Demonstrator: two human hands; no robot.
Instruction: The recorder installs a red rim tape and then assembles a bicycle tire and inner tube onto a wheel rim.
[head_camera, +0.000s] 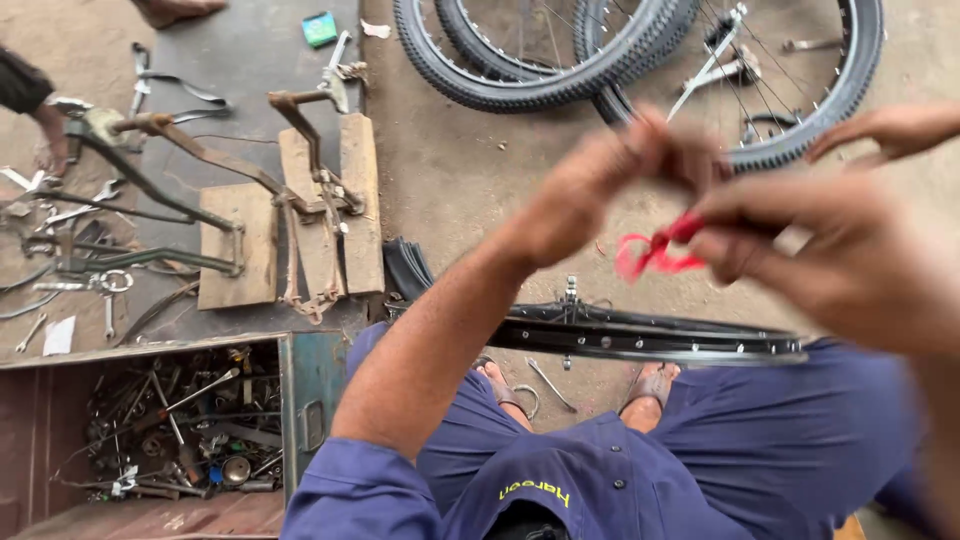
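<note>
Red strip (655, 250) pinched between both hands, held above the bare rim (650, 338).

Left hand (610, 180) and right hand (840, 250) are close together, fingertips clamped on the strip's 2 ends; strip is thin, crumpled, blurred, so the exact material is unclear. The rim lies flat across the person's knees in blue trousers, sandalled feet below it on the dirt floor. 2 tyred wheels (560, 60) lie well apart at top, spokes visible. To the left: an open metal toolbox (300, 400) full of loose tools and parts, wooden blocks (320, 220) with a rusty clamp jig, spanners scattered on the ground. Another person's hand (50, 130) at far left on a metal bar.
</note>
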